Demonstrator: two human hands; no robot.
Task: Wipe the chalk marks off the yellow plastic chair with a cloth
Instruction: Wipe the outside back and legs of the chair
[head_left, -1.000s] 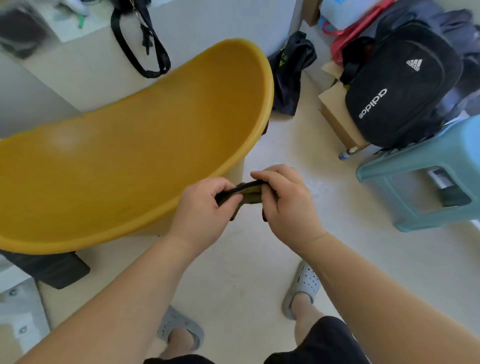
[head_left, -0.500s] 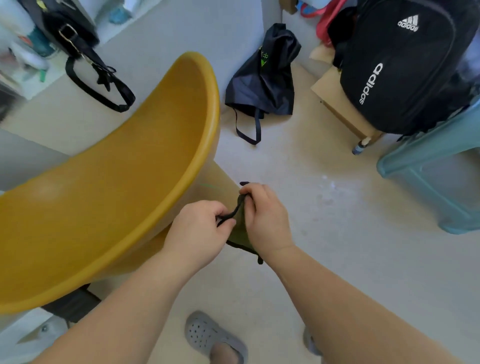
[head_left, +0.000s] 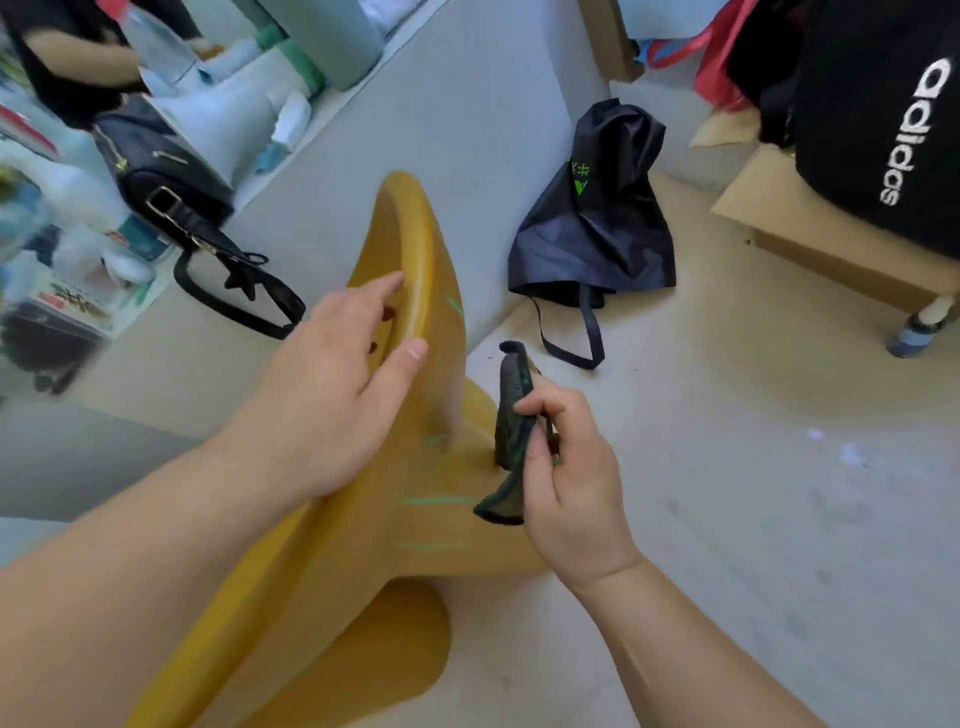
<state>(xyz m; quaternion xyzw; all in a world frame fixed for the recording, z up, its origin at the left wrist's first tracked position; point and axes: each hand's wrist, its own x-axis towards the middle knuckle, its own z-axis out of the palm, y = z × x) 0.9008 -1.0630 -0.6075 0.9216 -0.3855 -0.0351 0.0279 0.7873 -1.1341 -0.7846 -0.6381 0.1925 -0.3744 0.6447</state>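
Note:
The yellow plastic chair (head_left: 415, 249) is seen edge-on, its curved back rim running up the middle of the view. Green chalk marks (head_left: 439, 500) streak its outer side as short lines. My left hand (head_left: 332, 384) rests on the rim, fingers over the inner face and thumb on the outer edge. My right hand (head_left: 566, 478) is to the right of the chair, shut on a folded dark green cloth (head_left: 511, 415) that stands upright close beside the marked surface.
A dark drawstring bag (head_left: 592, 218) lies on the floor behind the chair. A black Adidas backpack (head_left: 878, 119) sits on a cardboard box (head_left: 810, 244) at right. A black handbag (head_left: 166, 176) hangs at left. Another person's arm shows at top left.
My left hand let go of the cloth and moved up onto the chair rim. The cloth now stays in my right hand alone. The view swung so the chair's outer side shows.

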